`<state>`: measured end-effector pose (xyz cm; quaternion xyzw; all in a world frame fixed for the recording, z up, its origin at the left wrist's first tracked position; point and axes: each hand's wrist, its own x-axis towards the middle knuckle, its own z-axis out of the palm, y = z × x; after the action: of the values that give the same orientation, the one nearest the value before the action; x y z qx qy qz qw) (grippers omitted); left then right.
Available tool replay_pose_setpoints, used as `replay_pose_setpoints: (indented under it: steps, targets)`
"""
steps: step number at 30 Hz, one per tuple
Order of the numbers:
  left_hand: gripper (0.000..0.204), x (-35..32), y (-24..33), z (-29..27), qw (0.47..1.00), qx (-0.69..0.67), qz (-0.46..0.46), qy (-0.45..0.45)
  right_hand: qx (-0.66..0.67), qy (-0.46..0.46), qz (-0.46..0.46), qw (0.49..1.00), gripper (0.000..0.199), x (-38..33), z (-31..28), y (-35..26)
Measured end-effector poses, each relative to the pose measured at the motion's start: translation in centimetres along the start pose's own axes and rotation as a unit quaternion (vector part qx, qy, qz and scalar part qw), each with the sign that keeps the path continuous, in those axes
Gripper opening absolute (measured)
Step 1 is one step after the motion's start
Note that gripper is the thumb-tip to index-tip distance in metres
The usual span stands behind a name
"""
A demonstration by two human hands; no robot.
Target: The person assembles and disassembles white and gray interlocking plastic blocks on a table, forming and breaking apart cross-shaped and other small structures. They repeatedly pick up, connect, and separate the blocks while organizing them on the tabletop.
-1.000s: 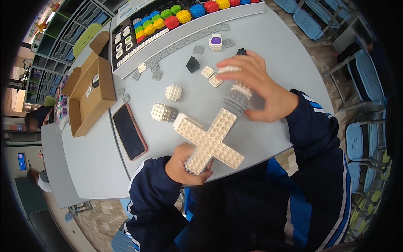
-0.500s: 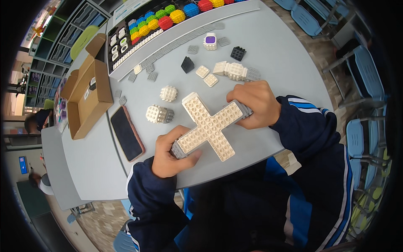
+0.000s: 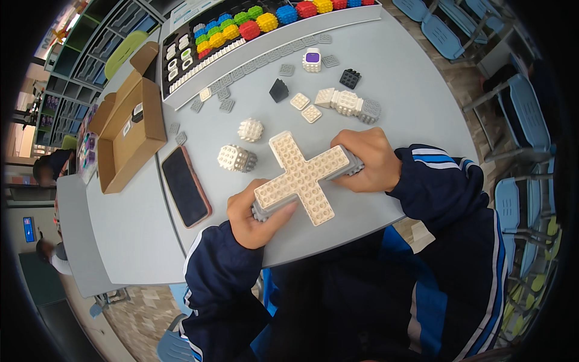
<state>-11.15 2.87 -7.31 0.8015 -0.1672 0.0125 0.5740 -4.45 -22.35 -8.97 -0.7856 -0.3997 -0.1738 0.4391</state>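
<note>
Between my hands is a cream cross-shaped building plate with rows of round sockets, with grey studded blocks under two of its arms. My left hand is closed round the lower-left arm, thumb along its near side. At the upper-right arm, my right hand grips the end and the grey block beneath. Left of the plate stand a white studded block and a white-and-grey studded block. Beyond my right hand lies a joined row of white and grey blocks.
A phone lies left, near an open cardboard box. Along the back is a long tray of coloured blocks. Small grey tiles, cream tiles, black pieces and a purple-faced white block lie on the table.
The cross plate has tilted slightly between my hands, showing more of the grey underneath its lower-left arm. My left hand has shifted a little right. Both hands keep their grip.
</note>
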Motion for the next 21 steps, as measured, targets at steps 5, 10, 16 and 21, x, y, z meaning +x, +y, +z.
replay_pose_setpoints:
  steps: [5,10,16,21]
  targets:
    - [0.026,0.8,-0.3,-0.4,0.998,0.037,-0.018,-0.048,-0.041,-0.016,-0.018,0.999,0.036,0.1,-0.8,1.0]
    - [0.033,0.5,-1.2,0.0,0.996,0.053,-0.07,-0.014,-0.093,0.028,-0.005,0.995,0.043,0.0,-2.3,2.2]
    - [0.057,1.3,-4.8,1.0,0.993,-0.081,0.073,0.036,-0.045,0.08,0.038,0.995,0.031,0.5,-2.4,2.5]
    - [0.057,1.3,-5.2,1.1,0.995,-0.085,0.037,0.047,-0.058,0.065,0.035,0.996,0.046,-0.2,-2.4,3.4]
